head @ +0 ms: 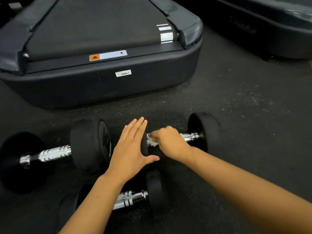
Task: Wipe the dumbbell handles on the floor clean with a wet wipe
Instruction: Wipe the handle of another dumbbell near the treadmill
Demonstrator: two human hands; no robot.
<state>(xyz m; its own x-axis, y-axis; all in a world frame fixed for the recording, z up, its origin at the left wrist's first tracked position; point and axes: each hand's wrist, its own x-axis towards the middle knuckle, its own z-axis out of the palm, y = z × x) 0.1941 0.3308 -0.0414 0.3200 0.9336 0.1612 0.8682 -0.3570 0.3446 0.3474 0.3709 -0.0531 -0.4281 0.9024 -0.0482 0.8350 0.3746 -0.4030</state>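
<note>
Three dumbbells lie on the floor [236, 115]. At the centre lies the right dumbbell [205, 130], its handle running from 9 to 3 o'clock; the right hand [170, 142] is curled over that handle with the wet wipe [152, 141] under its fingers, and the left hand [131, 149] rests flat on its 9 o'clock weight. The left dumbbell [55, 154] lies at 9 o'clock, the near dumbbell [135, 196] at 6 o'clock. The treadmill [101, 81] stands at 12 o'clock, another machine [270, 31] at 2 o'clock.

left hand [130, 146] flat, fingers [135, 127] straight; right hand [170, 142] curled, gripping.
</note>
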